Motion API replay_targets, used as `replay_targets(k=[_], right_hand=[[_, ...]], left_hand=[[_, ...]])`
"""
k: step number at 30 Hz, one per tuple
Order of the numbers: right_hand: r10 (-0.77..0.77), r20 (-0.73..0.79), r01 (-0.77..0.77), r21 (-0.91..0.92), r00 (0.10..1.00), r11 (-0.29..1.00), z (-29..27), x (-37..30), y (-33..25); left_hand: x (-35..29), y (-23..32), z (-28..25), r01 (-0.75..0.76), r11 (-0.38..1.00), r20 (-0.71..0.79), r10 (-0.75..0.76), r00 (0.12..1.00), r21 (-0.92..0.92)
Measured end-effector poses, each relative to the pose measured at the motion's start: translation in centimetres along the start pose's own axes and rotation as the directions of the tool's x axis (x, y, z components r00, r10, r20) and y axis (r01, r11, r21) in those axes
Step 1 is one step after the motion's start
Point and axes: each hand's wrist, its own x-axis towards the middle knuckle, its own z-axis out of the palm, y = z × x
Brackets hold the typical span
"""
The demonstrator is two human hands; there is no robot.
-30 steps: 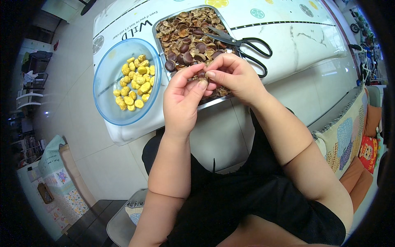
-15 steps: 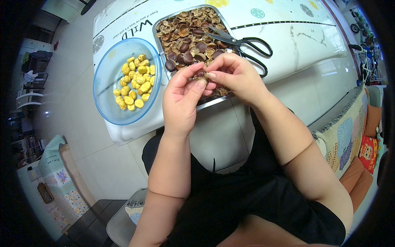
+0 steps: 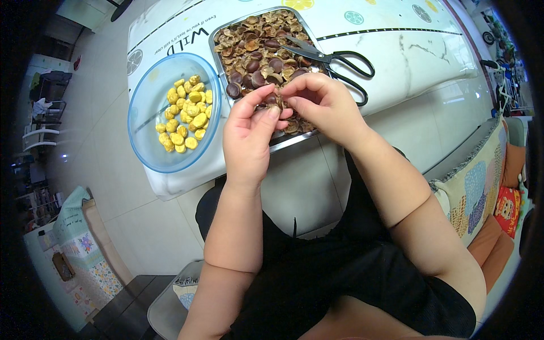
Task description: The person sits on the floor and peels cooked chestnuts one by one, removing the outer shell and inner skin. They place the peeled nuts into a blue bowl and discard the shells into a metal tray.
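Observation:
My left hand holds a brown chestnut between thumb and fingers over the near edge of a metal tray. Beside it my right hand is closed in a pinch at a ragged flap of the chestnut's shell; its fingertips partly hide the flap. Beneath and beyond my hands, the tray bears dark whole chestnuts and many peeled brown shells. Open black-handled scissors rest across the tray's right rim.
Left of the tray stands a clear blue-tinted bowl with several peeled yellow chestnuts. A white patterned cover lies over the table. To the right is a sofa with a patterned throw and cushions.
My right fingers have shifted slightly away from my left thumb, and a shell flap now shows between the hands. The left hand still holds the chestnut.

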Motion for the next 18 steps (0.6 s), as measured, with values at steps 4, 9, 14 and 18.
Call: replay_targets(k=[4, 9, 14, 18], right_hand=[[0.117, 0.035, -0.115, -0.042, 0.993, 0.992, -0.3, 0.0, -1.0], [-0.146, 0.045, 0.15, -0.473, 0.988, 0.868, -0.1, -0.3, -1.7], [-0.245, 0.051, 0.225, -0.603, 0.968, 0.765, 0.2, -0.5, -1.6], [-0.349, 0.042, 0.293, -0.642, 0.936, 0.709, 0.6, -0.6, -1.7]], left_hand=[[0.0, -0.4, 0.1, -0.055, 0.998, 0.02, 0.054, 0.998, 0.041], [-0.1, -0.7, 0.2, -0.08, 0.996, 0.028, 0.079, 0.996, 0.033], [-0.3, -0.9, 0.6, -0.075, 0.997, -0.002, 0.075, 0.997, 0.022], [-0.3, -1.1, 0.5, -0.097, 0.995, -0.007, 0.097, 0.995, -0.009]])
